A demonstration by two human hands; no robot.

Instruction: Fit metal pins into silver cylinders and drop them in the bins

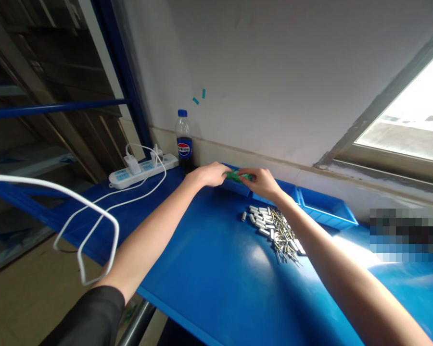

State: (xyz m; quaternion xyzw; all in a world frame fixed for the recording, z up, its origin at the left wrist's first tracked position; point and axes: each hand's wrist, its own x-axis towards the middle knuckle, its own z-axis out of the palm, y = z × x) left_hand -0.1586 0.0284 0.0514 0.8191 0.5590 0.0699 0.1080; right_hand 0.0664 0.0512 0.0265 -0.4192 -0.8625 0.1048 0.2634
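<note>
At the back of the blue table, my left hand and my right hand meet over a blue bin. Between them shows a small cluster of green pieces, too small to make out in kind. The fingers of both hands curl closed on this green cluster from either side. Below my right wrist lies a loose pile of small white blocks and thin metal pins, partly covered by my right forearm. One small cylinder-like part sits apart at the pile's left.
Blue bins line the wall to the right. A cola bottle stands left of my hands, beside a white power strip with plugs. A white cable loops across the left side. A window is at right.
</note>
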